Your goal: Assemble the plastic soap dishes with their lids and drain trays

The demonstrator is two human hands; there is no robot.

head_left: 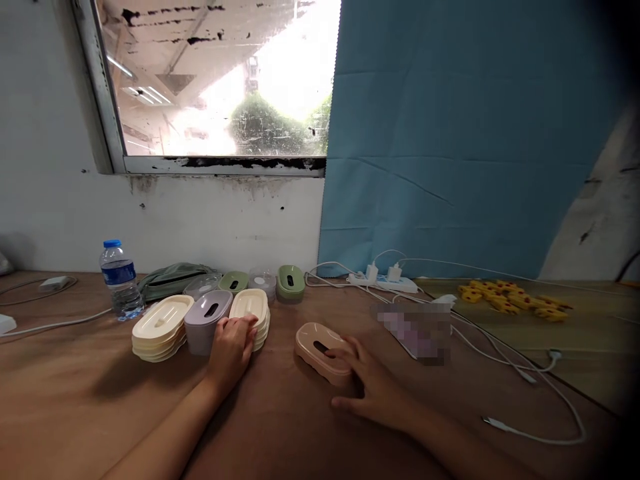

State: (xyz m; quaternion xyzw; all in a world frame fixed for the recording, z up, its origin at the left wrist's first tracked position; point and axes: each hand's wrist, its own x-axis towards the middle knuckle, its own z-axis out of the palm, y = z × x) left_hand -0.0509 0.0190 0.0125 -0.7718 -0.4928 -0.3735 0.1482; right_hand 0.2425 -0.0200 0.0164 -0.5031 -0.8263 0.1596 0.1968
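My left hand [233,347] lies over the near end of a stack of cream oval lids [250,303], its fingers curled together on the top lid; the thumb is hard to make out. My right hand [370,380] reaches over the right end of a tan oval lid [317,340] with a dark slot. Its fingers are spread, one touching the top by the slot, with the thumb apart in front. A lilac oval box [203,330] with a slotted top stands left of my left hand. Beyond it sits another stack of cream lids [163,327].
Behind are two green slotted boxes [290,283], clear containers [263,283], a grey-green pouch [175,277] and a water bottle [119,283]. A power strip [383,283], white cables [540,440], a blurred-out item [415,330] and yellow pieces [510,297] lie right.
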